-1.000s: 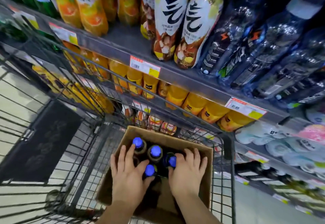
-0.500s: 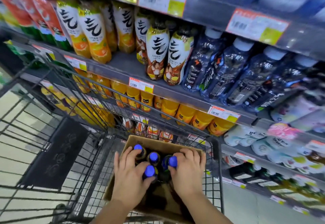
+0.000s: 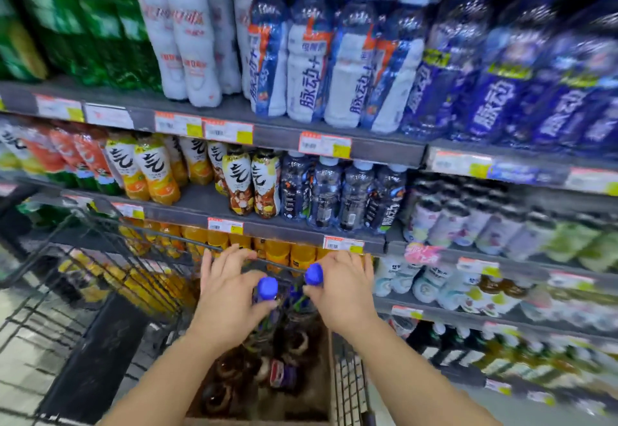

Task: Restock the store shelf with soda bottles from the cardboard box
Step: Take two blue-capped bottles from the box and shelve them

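My left hand (image 3: 227,295) grips dark soda bottles with blue caps; one cap (image 3: 267,287) shows by its thumb. My right hand (image 3: 341,288) grips more of these bottles, with a blue cap (image 3: 313,273) sticking out at its thumb side. Both hands hold the bottles lifted above the cardboard box (image 3: 317,389), which sits in the wire cart (image 3: 110,278). How many bottles each hand holds is hidden by the fingers. Dark round shapes lie on the box floor below, too blurred to name.
Store shelves (image 3: 294,231) stand right behind the cart, packed with orange juice, tea and water bottles. The top shelf (image 3: 384,151) carries white and blue drink bottles. A black panel (image 3: 100,352) hangs on the cart's left side.
Both hands have risen out of the box with blue-capped bottles in them. The view has tilted up, showing higher shelves.
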`<state>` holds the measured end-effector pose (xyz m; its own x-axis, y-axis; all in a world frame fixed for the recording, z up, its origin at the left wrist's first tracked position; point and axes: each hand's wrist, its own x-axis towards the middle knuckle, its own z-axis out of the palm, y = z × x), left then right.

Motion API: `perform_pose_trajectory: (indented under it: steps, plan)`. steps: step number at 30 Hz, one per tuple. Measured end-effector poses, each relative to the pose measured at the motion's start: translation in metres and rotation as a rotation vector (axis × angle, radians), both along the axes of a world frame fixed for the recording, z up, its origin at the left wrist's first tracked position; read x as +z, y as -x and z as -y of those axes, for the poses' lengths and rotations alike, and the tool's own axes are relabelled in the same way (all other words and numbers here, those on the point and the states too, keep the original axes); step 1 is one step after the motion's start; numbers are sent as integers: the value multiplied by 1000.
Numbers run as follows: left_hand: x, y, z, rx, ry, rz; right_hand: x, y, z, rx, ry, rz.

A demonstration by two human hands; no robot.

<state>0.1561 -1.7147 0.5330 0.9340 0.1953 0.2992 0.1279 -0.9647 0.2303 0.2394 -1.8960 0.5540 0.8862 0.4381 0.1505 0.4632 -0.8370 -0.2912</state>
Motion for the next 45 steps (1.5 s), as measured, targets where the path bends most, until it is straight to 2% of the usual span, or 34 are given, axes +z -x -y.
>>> perform_pose_trajectory:
  steps: [7, 13, 18, 23, 26, 33, 40, 45]
  plan:
    - [39, -21, 115, -104, 238, -1, 35, 3, 121, -59, -92, 19]
    - [44, -39, 281, -193, 330, 32, 49, 11, 289, -137, -179, -29]
    - [29, -62, 424, -369, 450, -56, 28, 17, 428, -336, -414, -145]
    - [26, -97, 562, -599, 524, -188, 14, 27, 563, -568, -568, -66]
    - [29, -119, 644, -704, 621, -207, 8, 30, 632, -686, -692, 28]
    - [28, -205, 822, -962, 841, -317, 15, -9, 797, -916, -847, 111]
    - [68, -288, 1019, -1245, 872, -492, 44, -49, 964, -1121, -965, 175]
    - [74, -308, 1162, -1415, 769, -517, 56, -54, 1076, -1237, -1003, 258]
